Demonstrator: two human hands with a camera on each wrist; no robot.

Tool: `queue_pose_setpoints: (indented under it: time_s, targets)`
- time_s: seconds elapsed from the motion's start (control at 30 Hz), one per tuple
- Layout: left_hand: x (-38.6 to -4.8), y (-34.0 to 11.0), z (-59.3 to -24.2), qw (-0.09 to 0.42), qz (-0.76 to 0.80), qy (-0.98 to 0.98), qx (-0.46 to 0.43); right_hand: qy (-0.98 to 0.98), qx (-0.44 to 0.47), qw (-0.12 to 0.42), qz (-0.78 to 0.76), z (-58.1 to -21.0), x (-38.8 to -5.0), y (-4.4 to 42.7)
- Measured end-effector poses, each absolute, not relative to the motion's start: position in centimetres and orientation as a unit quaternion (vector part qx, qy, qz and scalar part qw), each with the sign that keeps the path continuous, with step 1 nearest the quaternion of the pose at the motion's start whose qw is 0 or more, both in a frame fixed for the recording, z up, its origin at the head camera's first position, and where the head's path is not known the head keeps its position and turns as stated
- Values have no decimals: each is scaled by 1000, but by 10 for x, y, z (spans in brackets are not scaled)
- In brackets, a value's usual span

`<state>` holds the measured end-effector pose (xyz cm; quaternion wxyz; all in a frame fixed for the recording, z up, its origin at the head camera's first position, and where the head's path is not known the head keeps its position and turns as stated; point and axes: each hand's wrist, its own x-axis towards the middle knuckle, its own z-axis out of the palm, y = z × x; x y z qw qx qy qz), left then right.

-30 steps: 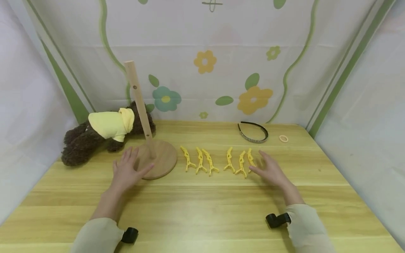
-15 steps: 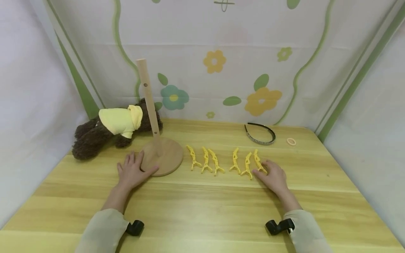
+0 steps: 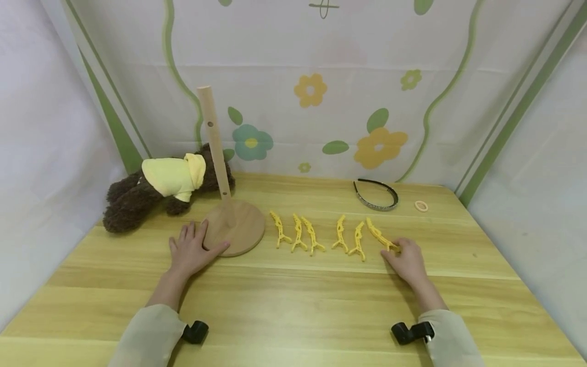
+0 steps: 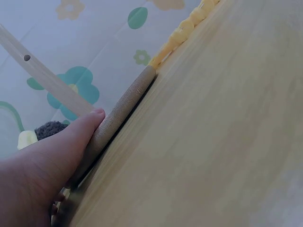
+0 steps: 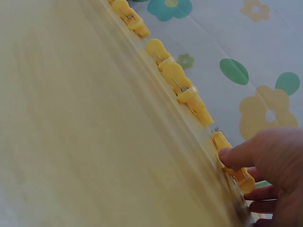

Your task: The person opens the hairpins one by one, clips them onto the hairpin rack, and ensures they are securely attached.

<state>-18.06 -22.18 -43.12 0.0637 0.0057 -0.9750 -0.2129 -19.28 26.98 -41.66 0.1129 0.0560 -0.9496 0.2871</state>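
Note:
My right hand [image 3: 407, 260] pinches the forked end of a yellow alligator hair clip [image 3: 378, 234] between thumb and fingers. The clip lies slanted on the table, its narrow tip pointing away to the left. In the right wrist view, thumb and fingers sit on the held clip. To its left lies a row of similar clips, two close by and several more farther left, such as one clip [image 3: 340, 234]. My left hand [image 3: 190, 252] rests at the near left edge of a round wooden base [image 3: 247, 237], fingers spread and thumb laid along the rim. An upright wooden post [image 3: 215, 142] rises from this base.
A brown plush toy [image 3: 130, 206] in a yellow hoodie lies behind the stand at the left. At the back right are a black headband [image 3: 378, 207] with a glittery band and a small pale ring [image 3: 421, 206]. A floral curtain [image 3: 275, 46] closes the back.
My right hand has closed on the rightmost clip and drawn its forked end to the right, away from the neighbouring clip. My left hand has settled against the base. The head view has shifted.

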Motion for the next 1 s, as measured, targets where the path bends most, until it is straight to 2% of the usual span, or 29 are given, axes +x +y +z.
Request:
queue_pose_setpoints:
  time_s: [0.3,0.63,1.0]
  targets:
    - [-179,-219,-429,62,-214,-975,3,-947,58,65,309,-400,-191,281]
    - [-180,-222,-430,68,-210,-975,3,-940,94,51,323,-382,-197,288]
    - [-179,-221,-428,63,-214,-975,1,-931,147,43,331,-363,-213,254]
